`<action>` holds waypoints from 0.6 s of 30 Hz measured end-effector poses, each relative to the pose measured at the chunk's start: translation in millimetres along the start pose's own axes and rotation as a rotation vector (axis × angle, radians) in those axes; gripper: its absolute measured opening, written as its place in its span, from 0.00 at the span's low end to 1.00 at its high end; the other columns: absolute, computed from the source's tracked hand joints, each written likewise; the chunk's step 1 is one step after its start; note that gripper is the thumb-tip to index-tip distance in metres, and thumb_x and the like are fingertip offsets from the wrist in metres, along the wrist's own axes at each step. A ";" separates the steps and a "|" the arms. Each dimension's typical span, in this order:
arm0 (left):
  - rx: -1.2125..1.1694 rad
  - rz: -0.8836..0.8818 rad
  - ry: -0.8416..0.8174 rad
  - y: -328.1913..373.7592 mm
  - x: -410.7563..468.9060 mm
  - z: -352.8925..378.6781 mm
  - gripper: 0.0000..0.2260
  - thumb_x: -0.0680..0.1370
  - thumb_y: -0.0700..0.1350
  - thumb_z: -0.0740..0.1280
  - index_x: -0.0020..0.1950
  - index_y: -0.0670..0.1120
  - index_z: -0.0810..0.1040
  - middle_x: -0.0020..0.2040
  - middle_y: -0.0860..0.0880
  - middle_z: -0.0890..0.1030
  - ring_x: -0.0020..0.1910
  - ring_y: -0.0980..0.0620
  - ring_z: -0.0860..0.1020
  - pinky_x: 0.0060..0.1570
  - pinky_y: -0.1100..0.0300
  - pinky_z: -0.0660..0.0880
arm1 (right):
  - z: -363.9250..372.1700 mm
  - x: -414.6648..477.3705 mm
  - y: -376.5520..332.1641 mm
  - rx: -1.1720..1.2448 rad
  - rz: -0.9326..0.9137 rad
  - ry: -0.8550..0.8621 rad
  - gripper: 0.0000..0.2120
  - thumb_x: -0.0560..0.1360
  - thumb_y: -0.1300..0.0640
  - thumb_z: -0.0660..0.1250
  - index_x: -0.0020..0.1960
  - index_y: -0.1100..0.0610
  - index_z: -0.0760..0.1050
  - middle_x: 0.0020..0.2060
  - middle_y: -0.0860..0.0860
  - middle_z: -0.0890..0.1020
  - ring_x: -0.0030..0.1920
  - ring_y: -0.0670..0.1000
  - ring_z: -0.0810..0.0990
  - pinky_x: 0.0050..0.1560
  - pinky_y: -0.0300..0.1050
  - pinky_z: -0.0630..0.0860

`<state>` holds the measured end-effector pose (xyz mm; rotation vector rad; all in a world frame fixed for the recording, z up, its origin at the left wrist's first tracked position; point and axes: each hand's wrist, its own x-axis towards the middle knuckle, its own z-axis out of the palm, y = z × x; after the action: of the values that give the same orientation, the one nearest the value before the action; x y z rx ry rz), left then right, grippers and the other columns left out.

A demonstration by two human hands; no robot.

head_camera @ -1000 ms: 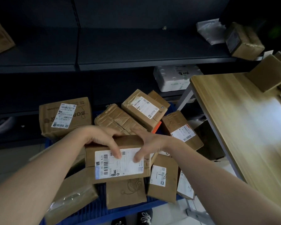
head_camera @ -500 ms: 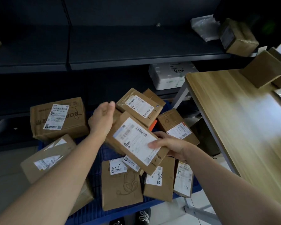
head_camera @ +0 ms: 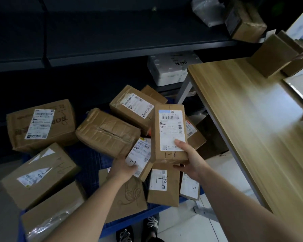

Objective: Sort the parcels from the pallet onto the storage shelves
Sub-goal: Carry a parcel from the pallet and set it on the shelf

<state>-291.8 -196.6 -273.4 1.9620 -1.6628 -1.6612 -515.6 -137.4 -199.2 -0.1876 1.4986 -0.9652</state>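
Above the right edge of the blue plastic pallet (head_camera: 89,159), the right hand (head_camera: 189,163) holds a tall brown cardboard parcel (head_camera: 170,133) with a white shipping label upright. Its thumb presses on the label's lower corner and its fingers curl beneath the bottom end. Near the pallet's middle, the left hand (head_camera: 124,169) curls round the lower end of a flat brown parcel (head_camera: 141,152) with a white label, which lies tucked against a crumpled, tape-wrapped brown box (head_camera: 107,131). Doing this well probably means lifting the flat parcel straight up and clear before drawing it back, so the taped box and its neighbours do not slide toward the pallet's front edge. With labels face-up, the handwritten marks can be read. Each parcel then goes, supported from beneath, to the dark metal storage shelves (head_camera: 129,49) beyond the pallet's far edge.
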 end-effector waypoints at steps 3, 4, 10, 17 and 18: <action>-0.093 -0.068 -0.082 1.6 -5.7 5.4 0.18 0.72 0.43 0.75 0.61 0.47 0.77 0.57 0.50 0.80 0.55 0.50 0.78 0.57 0.56 0.75 | -3.1 0.8 3.3 0.052 0.005 0.015 0.37 0.63 0.44 0.74 0.68 0.53 0.69 0.51 0.53 0.86 0.49 0.52 0.85 0.45 0.51 0.78; -0.137 -0.091 -0.110 1.8 -7.0 6.7 0.16 0.72 0.44 0.75 0.59 0.48 0.78 0.56 0.50 0.80 0.52 0.52 0.78 0.54 0.59 0.75 | -5.1 1.5 3.5 0.062 0.006 0.022 0.37 0.63 0.44 0.74 0.68 0.53 0.69 0.51 0.53 0.86 0.51 0.52 0.85 0.48 0.52 0.78; -0.360 -0.247 -0.272 8.7 -14.2 17.8 0.10 0.75 0.52 0.72 0.55 0.52 0.78 0.60 0.46 0.80 0.51 0.51 0.77 0.52 0.57 0.71 | -15.0 -3.3 3.2 0.127 0.036 0.074 0.29 0.64 0.43 0.73 0.61 0.53 0.74 0.48 0.52 0.86 0.54 0.54 0.82 0.46 0.53 0.75; -0.712 -0.438 -0.300 -8.9 -9.3 37.0 0.26 0.74 0.60 0.68 0.62 0.42 0.75 0.55 0.38 0.79 0.58 0.37 0.76 0.66 0.41 0.67 | -22.3 -3.9 7.2 0.226 0.072 0.118 0.27 0.63 0.44 0.73 0.59 0.53 0.76 0.48 0.53 0.86 0.54 0.55 0.82 0.48 0.55 0.75; -0.764 -0.441 -0.300 -8.9 -9.5 38.3 0.25 0.74 0.59 0.68 0.61 0.41 0.75 0.54 0.38 0.80 0.55 0.38 0.77 0.64 0.41 0.69 | -22.6 -3.1 8.3 0.236 0.075 0.130 0.28 0.62 0.44 0.74 0.59 0.53 0.76 0.49 0.54 0.86 0.55 0.56 0.82 0.50 0.57 0.75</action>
<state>-312.6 -165.3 -288.6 1.7794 -0.4639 -2.3525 -531.5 -120.1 -205.2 0.1031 1.4846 -1.1007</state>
